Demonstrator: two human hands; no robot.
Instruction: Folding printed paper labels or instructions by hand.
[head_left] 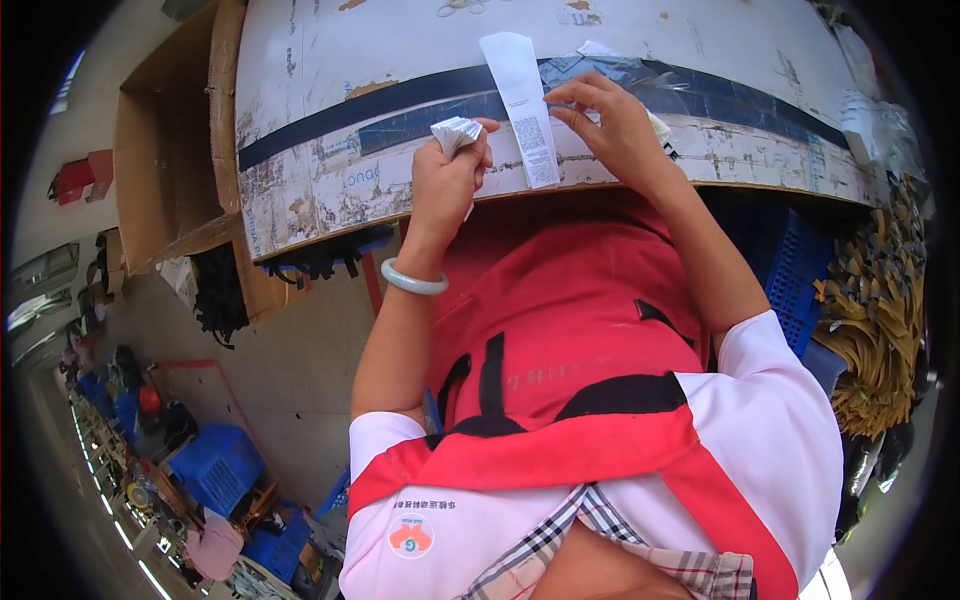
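My left hand (pixel 452 172) is closed around a bundle of folded white labels (pixel 455 132), whose creased ends stick up above the thumb. In front of me a long white printed label strip (pixel 527 120) lies across the table (pixel 330 130), wider at its far end, its near end close to the table edge. My right hand (pixel 605 125) is just right of the strip. Its thumb and forefinger are slightly apart, with their tips near the strip's right edge; nothing shows between them.
Dark tape and clear plastic film (pixel 690 95) cross the worn table top. An open cardboard box (pixel 170 140) stands at the left. Blue crates (pixel 790 270) and a heap of brown strips (pixel 870 330) are at the right. Farther left, a person in pink (pixel 213 548) is near blue crates.
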